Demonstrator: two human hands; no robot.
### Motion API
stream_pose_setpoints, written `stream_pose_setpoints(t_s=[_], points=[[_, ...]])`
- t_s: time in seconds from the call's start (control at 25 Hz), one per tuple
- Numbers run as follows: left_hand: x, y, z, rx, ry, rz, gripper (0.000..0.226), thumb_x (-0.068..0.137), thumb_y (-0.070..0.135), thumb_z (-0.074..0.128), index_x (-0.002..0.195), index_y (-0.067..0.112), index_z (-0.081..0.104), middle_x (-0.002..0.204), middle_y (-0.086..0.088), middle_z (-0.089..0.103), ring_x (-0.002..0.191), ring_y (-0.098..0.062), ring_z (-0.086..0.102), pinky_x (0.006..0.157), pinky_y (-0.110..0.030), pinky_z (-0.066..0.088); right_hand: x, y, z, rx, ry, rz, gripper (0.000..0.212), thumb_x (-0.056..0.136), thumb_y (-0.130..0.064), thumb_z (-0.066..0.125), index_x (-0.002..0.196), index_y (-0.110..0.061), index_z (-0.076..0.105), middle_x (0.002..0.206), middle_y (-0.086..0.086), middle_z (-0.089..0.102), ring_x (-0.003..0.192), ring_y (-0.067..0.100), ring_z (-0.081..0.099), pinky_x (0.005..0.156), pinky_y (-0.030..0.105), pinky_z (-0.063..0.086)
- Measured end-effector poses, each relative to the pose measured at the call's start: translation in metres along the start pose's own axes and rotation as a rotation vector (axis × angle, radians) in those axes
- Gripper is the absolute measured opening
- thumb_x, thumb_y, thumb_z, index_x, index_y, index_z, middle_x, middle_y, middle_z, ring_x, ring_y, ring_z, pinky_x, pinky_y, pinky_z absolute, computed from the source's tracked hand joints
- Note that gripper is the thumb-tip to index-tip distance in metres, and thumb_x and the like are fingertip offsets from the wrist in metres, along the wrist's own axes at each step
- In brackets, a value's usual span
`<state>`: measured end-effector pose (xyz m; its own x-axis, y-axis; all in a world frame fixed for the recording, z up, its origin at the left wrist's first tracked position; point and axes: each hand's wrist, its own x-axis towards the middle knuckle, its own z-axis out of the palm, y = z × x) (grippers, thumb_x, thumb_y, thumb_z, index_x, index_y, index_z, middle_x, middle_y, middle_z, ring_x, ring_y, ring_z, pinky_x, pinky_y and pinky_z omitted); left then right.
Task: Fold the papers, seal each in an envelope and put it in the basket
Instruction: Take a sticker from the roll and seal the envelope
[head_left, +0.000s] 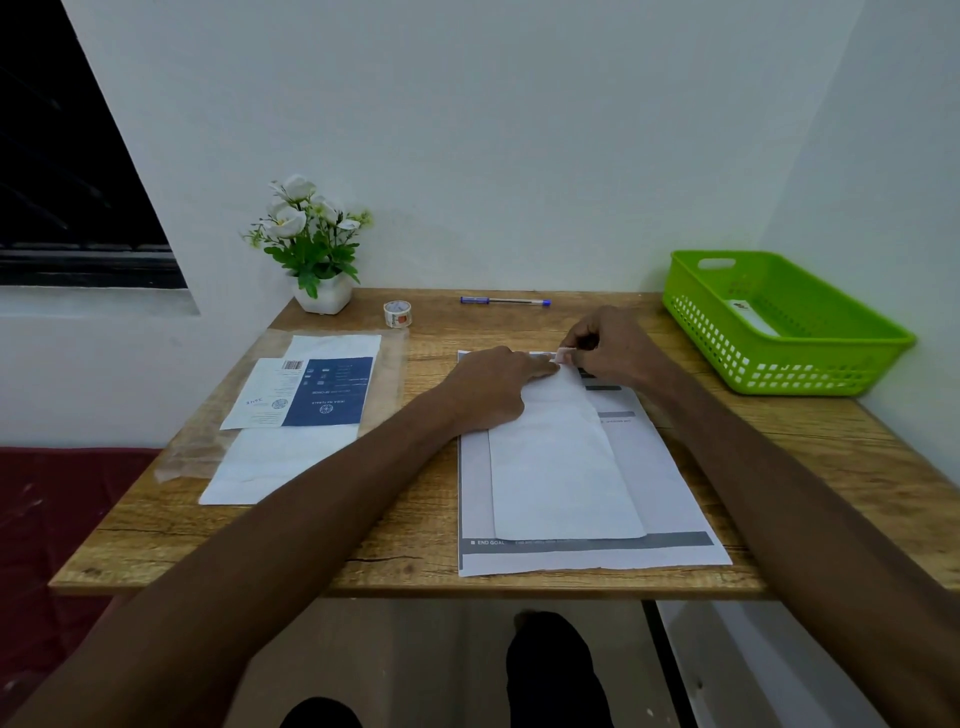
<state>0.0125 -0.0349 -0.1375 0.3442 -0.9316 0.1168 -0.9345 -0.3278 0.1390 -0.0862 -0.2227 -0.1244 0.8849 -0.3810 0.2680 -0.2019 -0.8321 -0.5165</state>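
Envelope (563, 467), white, long & narrow, is laid lengthwise on top of a printed sheet (670, 493) at the right-centre of the wooden table (415, 530), its far end under both hands. It is pinned flat by the left hand (493, 387), palm down w/ index finger stretched toward the flap end; fingers are seen extended, not curled round anything. A small strip of tape (563, 356) at the flap edge is pinched by the right hand (605, 340) between thumb & fingertips, rest of the fingers curled in. Judged from this, the sealing step is in hand, w/ the flap about to be taped shut. The envelope is judged light, thin & floppy, prob. slippery on the sheet beneath, so it should be held down flat near the flap while tape is pressed on, then lifted by a long edge or corner to avoid creasing. The tape is likely sticky & apt to curl or catch on fingers. The green basket (727, 332) is set at the far right corner, well apart; something white is seen already inside. More envelopes or papers (270, 462) are stacked at left, w/ a tape roll (397, 314), a pen (505, 301) & a potted plant (311, 249) along the far edge.
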Motion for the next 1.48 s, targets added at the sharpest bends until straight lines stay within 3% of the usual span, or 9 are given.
stream_pose_setpoints(t_s=[0.28, 0.4, 0.52, 0.64, 0.76, 0.96, 1.12, 1.24, 1.48], points=[[-0.003, 0.001, 0.002, -0.049, 0.031, -0.068, 0.065, 0.087, 0.007, 0.056, 0.149, 0.025, 0.045, 0.136, -0.01, 0.059, 0.121, -0.029, 0.053, 0.079, -0.031, 0.035, 0.001, 0.001, 0.001, -0.007, -0.005, 0.0, 0.006, 0.084, -0.01, 0.079, 0.085, -0.013, 0.084, 0.079, -0.001, 0.077, 0.068, 0.003, 0.065, 0.058, 0.01, 0.044], [-0.001, 0.006, 0.001, -0.01, 0.031, -0.076, 0.072, 0.084, 0.006, 0.057, 0.152, 0.023, 0.039, 0.163, -0.006, 0.033, 0.13, -0.027, 0.051, 0.078, -0.031, 0.036, 0.0, 0.002, 0.0, -0.01, 0.0, -0.031, 0.002, 0.082, -0.015, 0.082, 0.081, -0.016, 0.083, 0.073, -0.004, 0.076, 0.058, -0.006, 0.06, 0.053, 0.006, 0.04], [0.0, 0.008, 0.0, -0.039, -0.003, -0.059, 0.075, 0.083, 0.002, 0.055, 0.153, 0.022, 0.037, 0.17, -0.005, 0.016, 0.136, -0.026, 0.048, 0.078, -0.034, 0.041, -0.001, 0.002, -0.001, -0.015, 0.001, -0.036, 0.003, 0.082, -0.017, 0.083, 0.079, -0.017, 0.083, 0.071, -0.005, 0.075, 0.056, -0.008, 0.059, 0.052, 0.005, 0.038], [0.0, 0.007, -0.001, -0.063, -0.057, -0.055, 0.078, 0.085, 0.0, 0.053, 0.157, 0.022, 0.033, 0.17, -0.006, 0.016, 0.14, -0.029, 0.042, 0.098, -0.043, 0.047, -0.002, 0.001, -0.002, -0.035, -0.003, -0.046, 0.001, 0.081, -0.017, 0.083, 0.08, -0.017, 0.084, 0.071, -0.004, 0.075, 0.057, -0.001, 0.059, 0.051, 0.006, 0.038], [0.0, 0.006, -0.002, -0.11, -0.082, -0.063, 0.078, 0.087, 0.0, 0.052, 0.158, 0.025, 0.032, 0.17, -0.007, 0.017, 0.142, -0.03, 0.039, 0.106, -0.043, 0.043, -0.003, -0.001, -0.003, -0.025, -0.004, -0.052, 0.003, 0.08, -0.015, 0.082, 0.079, -0.017, 0.083, 0.072, -0.002, 0.076, 0.061, 0.007, 0.061, 0.051, 0.007, 0.038], [0.001, 0.005, -0.001, -0.124, -0.094, -0.06, 0.075, 0.087, 0.0, 0.053, 0.156, 0.024, 0.034, 0.168, -0.009, 0.021, 0.14, -0.031, 0.041, 0.107, -0.044, 0.042, -0.006, -0.002, -0.006, -0.023, -0.007, -0.059, 0.006, 0.08, -0.011, 0.081, 0.084, -0.015, 0.084, 0.076, -0.002, 0.076, 0.067, 0.008, 0.065, 0.055, 0.006, 0.039], [0.001, 0.002, -0.001, -0.224, -0.068, -0.06, 0.071, 0.086, -0.002, 0.055, 0.151, 0.02, 0.04, 0.15, -0.009, 0.047, 0.128, -0.031, 0.05, 0.099, -0.045, 0.047, -0.004, -0.002, -0.008, -0.047, -0.033, -0.041, 0.011, 0.078, -0.011, 0.084, 0.088, -0.014, 0.084, 0.074, -0.004, 0.073, 0.064, 0.005, 0.06, 0.052, 0.004, 0.036], [0.003, 0.004, 0.0, -0.231, -0.071, -0.068, 0.072, 0.086, -0.002, 0.055, 0.152, 0.021, 0.039, 0.143, -0.006, 0.05, 0.125, -0.028, 0.05, 0.094, -0.041, 0.047, -0.005, -0.001, -0.01, -0.058, -0.033, -0.037, 0.012, 0.077, -0.013, 0.086, 0.088, -0.014, 0.084, 0.073, -0.005, 0.072, 0.063, 0.005, 0.06, 0.051, 0.004, 0.037], [0.006, 0.006, 0.002, -0.196, -0.093, -0.074, 0.071, 0.086, -0.001, 0.054, 0.152, 0.021, 0.038, 0.143, -0.008, 0.046, 0.126, -0.03, 0.049, 0.082, -0.035, 0.041, -0.008, -0.002, -0.016, -0.032, -0.068, -0.057, 0.013, 0.075, -0.017, 0.09, 0.087, -0.016, 0.084, 0.08, -0.001, 0.076, 0.076, 0.015, 0.068, 0.067, 0.028, 0.049]])
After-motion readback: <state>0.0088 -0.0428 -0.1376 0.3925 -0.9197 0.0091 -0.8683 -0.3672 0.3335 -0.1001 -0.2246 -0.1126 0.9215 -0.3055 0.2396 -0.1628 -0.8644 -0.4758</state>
